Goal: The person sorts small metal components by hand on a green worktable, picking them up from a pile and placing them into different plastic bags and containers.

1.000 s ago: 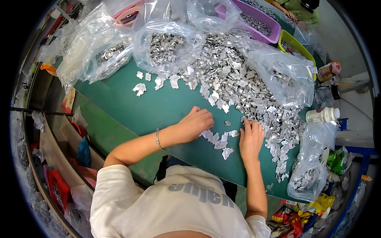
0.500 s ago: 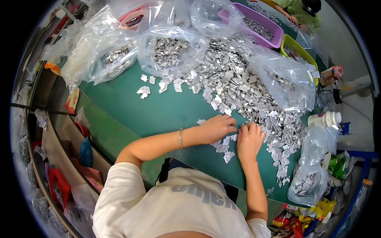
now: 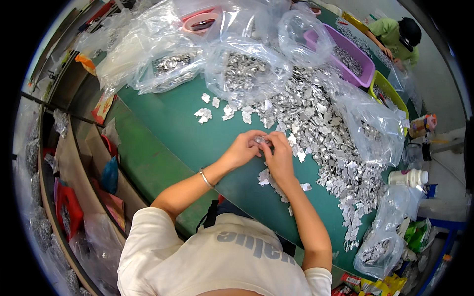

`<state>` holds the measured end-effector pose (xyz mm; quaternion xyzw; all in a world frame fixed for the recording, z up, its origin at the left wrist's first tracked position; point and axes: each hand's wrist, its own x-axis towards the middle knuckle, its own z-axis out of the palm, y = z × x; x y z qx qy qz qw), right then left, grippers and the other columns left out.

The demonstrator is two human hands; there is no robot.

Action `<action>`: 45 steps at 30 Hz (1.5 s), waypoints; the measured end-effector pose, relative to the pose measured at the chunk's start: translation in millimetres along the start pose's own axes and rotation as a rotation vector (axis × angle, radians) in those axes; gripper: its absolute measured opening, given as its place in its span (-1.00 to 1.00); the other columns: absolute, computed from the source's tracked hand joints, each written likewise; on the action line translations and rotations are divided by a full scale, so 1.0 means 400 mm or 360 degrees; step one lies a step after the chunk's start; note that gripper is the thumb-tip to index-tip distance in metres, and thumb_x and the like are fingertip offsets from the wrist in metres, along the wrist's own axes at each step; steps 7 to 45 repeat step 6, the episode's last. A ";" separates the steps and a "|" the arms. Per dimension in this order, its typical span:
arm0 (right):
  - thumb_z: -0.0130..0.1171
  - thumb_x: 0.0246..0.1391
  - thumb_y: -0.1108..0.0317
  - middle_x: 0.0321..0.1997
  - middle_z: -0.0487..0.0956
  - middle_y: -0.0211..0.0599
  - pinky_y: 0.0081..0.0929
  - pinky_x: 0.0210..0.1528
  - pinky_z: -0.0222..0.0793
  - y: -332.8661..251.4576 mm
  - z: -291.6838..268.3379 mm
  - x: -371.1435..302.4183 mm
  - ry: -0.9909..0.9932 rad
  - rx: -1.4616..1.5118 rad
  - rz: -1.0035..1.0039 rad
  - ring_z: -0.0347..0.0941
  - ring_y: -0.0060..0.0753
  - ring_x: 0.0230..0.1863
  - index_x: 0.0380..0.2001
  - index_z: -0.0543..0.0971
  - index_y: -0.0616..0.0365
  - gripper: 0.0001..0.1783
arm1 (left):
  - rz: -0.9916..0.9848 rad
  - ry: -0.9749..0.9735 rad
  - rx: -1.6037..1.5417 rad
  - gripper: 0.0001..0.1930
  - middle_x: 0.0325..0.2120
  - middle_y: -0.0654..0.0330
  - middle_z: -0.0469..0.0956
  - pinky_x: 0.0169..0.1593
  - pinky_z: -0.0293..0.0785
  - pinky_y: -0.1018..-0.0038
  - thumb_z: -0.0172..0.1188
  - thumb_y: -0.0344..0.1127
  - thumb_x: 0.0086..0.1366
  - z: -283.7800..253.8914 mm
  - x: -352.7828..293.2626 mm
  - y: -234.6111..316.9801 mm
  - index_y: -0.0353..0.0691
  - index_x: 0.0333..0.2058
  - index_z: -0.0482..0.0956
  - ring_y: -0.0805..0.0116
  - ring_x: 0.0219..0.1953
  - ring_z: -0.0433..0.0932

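My left hand (image 3: pixel 245 148) and my right hand (image 3: pixel 279 150) meet above the green table (image 3: pixel 173 128). Between their fingertips they hold a small silvery metal piece (image 3: pixel 261 140); whether it is one piece or several stacked I cannot tell. A large heap of flat, irregular silvery metal pieces (image 3: pixel 316 116) spreads beyond and to the right of my hands. Several loose pieces (image 3: pixel 264 176) lie near my right forearm, partly hidden by it. A short row of single pieces (image 3: pixel 203 115) lies apart, farther left.
Clear plastic bags (image 3: pixel 244 74) with metal pieces stand at the back. A purple basin (image 3: pixel 365 79) and a green basin (image 3: pixel 395 98) hold more pieces. At right are a white bottle (image 3: pixel 409 177) and another bag (image 3: pixel 377 249). A person (image 3: pixel 395 37) works at far right.
Both hands have moved left and away from my body, off the loose pieces on the table. They have come together with a metal piece held between them. The whole view has shifted slightly.
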<state>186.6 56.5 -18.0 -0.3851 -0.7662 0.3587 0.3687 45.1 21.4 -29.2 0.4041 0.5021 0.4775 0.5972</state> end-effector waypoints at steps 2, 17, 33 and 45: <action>0.16 -0.06 0.59 -0.24 0.46 -0.19 -0.50 -0.34 0.40 -0.001 0.043 0.021 -0.0087 0.0046 -0.0069 0.47 -0.34 -0.38 -0.26 0.52 0.30 -0.79 | -0.0010 0.0074 -0.0122 -0.62 -0.17 0.11 0.50 -0.19 0.50 0.54 -0.05 -0.64 0.18 -0.036 -0.024 0.039 -0.42 0.01 0.34 0.46 -0.21 0.53; 0.10 -0.01 0.59 -0.18 0.47 -0.18 -0.49 -0.33 0.41 -0.026 0.086 0.056 -0.0273 0.0230 -0.0237 0.47 -0.34 -0.36 -0.21 0.53 0.25 -0.77 | -0.0168 0.0098 0.0566 -0.61 -0.07 0.18 0.44 -0.13 0.46 0.66 0.04 -0.52 0.23 -0.146 -0.053 0.046 -0.27 0.06 0.34 0.51 -0.20 0.52; 0.10 -0.01 0.59 -0.18 0.47 -0.18 -0.49 -0.33 0.41 -0.026 0.086 0.056 -0.0273 0.0230 -0.0237 0.47 -0.34 -0.36 -0.21 0.53 0.25 -0.77 | -0.0168 0.0098 0.0566 -0.61 -0.07 0.18 0.44 -0.13 0.46 0.66 0.04 -0.52 0.23 -0.146 -0.053 0.046 -0.27 0.06 0.34 0.51 -0.20 0.52; 0.10 -0.01 0.59 -0.18 0.47 -0.18 -0.49 -0.33 0.41 -0.026 0.086 0.056 -0.0273 0.0230 -0.0237 0.47 -0.34 -0.36 -0.21 0.53 0.25 -0.77 | -0.0168 0.0098 0.0566 -0.61 -0.07 0.18 0.44 -0.13 0.46 0.66 0.04 -0.52 0.23 -0.146 -0.053 0.046 -0.27 0.06 0.34 0.51 -0.20 0.52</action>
